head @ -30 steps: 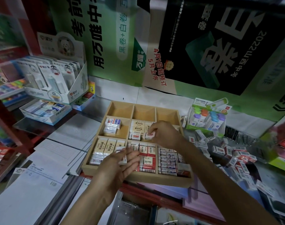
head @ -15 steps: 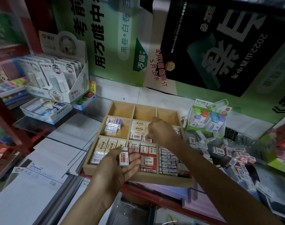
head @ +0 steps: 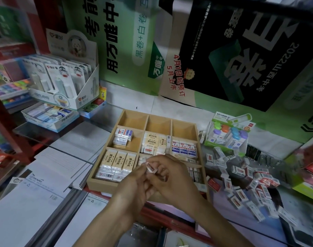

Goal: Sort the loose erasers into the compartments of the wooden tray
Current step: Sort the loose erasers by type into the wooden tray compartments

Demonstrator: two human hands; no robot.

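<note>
Erasers [head: 238, 171] lie loose in a heap just to the right of our right hand [head: 171, 175], spilled across the pale counter [head: 273, 145] beside the wooden tray [head: 102, 183]. Our left hand [head: 134, 186] and right hand meet over the tray's near middle compartment, fingers curled together and pinching one eraser [head: 151, 167] in a red and white wrapper between them. It is lifted clear of the compartment below.

Immediately left of our left hand, cream-wrapped erasers [head: 116, 161] fill the near corner compartment. Past our fingertips the middle compartment holds more cream ones [head: 154, 141], and beyond our right hand stands a row of blue and white ones [head: 184, 147].

Further left of our left hand, pads of letter paper [head: 36, 177] are stacked over the surface. A cardboard display box [head: 63, 82] of carded goods stands beyond them, against a red shelf frame [head: 2, 122].

Far past both hands a white ledge [head: 134, 98] runs along the wall, where a green poster [head: 125, 41] and a black poster [head: 241, 50] hang. A blister pack [head: 227, 134] of coloured pieces stands beyond the heap.
</note>
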